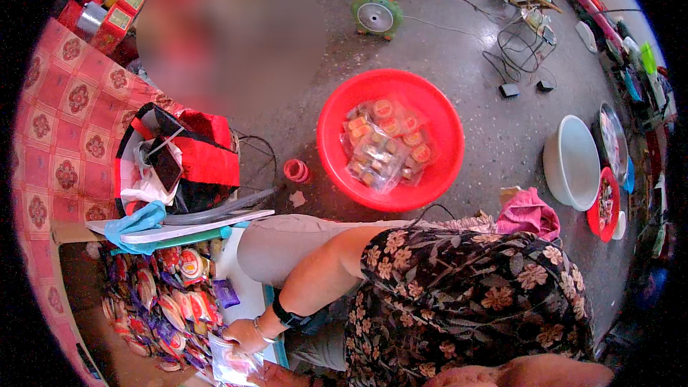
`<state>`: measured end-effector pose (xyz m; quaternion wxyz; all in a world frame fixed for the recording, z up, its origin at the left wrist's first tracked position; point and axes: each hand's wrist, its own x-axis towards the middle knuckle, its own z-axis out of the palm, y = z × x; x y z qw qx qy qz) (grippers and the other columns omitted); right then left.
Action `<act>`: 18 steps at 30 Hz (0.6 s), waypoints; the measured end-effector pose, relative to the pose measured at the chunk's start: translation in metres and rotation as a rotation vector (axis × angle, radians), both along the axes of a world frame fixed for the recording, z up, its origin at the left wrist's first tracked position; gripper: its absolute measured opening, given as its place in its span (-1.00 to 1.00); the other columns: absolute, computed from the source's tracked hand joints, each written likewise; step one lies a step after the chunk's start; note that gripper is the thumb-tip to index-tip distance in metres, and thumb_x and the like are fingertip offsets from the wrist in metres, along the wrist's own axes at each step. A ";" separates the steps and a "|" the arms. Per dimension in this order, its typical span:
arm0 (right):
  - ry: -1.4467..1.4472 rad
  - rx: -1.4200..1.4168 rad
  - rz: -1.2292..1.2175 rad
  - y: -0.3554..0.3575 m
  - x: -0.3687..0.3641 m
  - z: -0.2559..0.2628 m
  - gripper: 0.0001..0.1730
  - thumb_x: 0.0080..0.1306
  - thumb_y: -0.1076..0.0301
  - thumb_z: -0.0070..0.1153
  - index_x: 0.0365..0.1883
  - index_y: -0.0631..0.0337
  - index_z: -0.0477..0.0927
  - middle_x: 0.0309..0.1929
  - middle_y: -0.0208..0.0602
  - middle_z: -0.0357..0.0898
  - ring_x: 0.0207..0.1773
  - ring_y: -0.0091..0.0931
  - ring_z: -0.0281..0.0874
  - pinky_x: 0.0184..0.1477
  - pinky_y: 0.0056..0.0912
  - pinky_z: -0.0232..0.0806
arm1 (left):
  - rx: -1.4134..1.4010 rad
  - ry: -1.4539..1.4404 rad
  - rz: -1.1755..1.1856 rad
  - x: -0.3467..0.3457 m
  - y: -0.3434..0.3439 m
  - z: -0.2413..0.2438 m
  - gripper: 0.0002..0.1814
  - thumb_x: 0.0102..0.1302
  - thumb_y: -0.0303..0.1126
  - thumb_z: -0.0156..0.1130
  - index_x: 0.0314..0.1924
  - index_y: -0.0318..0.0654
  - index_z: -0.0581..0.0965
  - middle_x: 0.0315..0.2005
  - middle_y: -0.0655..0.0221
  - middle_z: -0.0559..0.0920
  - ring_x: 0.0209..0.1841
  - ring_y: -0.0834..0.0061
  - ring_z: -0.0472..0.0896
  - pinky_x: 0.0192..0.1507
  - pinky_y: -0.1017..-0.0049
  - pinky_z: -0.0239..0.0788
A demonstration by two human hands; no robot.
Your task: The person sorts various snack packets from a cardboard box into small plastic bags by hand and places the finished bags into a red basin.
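A clear plastic packet [235, 361] lies in front of me, with a round wrapped item showing through it. My right hand [248, 335], with a bangle and a black band on the wrist, pinches its upper edge. From the lower side, my left hand [277, 375] grips the same packet near the picture's bottom rim; part of that hand is cut off. Just left of both hands spreads a heap of wrapped snacks [161, 301] in red, white and purple wrappers. A purple packet [226, 293] lies on the white surface [232, 263] beside the heap.
A red basin [329, 137] on the floor holds several filled clear packets [382, 153]. Near it are a pink ring-shaped item [296, 170] and a red-black bag [209, 158]. A green fan [374, 16], cables [510, 48] and a pale tub [570, 164] stand farther off. The upper left is blurred.
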<state>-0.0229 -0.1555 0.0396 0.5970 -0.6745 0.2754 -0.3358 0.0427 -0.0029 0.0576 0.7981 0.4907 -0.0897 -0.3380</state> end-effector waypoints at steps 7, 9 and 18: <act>-0.044 -0.052 0.060 -0.004 -0.011 0.009 -0.69 0.05 0.21 0.22 -0.35 0.26 0.52 -0.40 0.07 0.54 -0.28 -0.05 0.55 -0.29 -0.09 0.36 | 0.641 -1.249 0.124 0.039 0.023 -0.018 -0.81 0.32 -0.37 -0.02 -0.33 -0.40 0.35 -0.61 0.15 0.36 -0.59 0.21 0.28 -0.51 0.21 0.19; -0.081 -0.013 0.079 -0.003 -0.014 0.011 -0.68 0.04 0.22 0.23 -0.35 0.27 0.52 -0.40 0.08 0.54 -0.28 -0.04 0.55 -0.28 -0.08 0.36 | 0.682 -1.196 0.127 0.029 0.023 -0.006 -0.76 0.26 -0.36 -0.01 -0.37 -0.47 0.35 -0.59 0.02 0.40 -0.57 0.14 0.28 -0.48 0.15 0.20; -0.085 -0.176 0.061 -0.008 -0.018 0.026 -0.69 0.02 0.26 0.24 -0.36 0.29 0.52 -0.43 0.06 0.54 -0.33 -0.04 0.54 -0.31 -0.06 0.36 | 0.434 -1.031 0.067 0.124 0.051 -0.068 -0.88 0.17 -0.45 -0.02 -0.46 -0.38 0.39 -0.65 0.18 0.41 -0.60 0.32 0.20 -0.53 0.27 0.17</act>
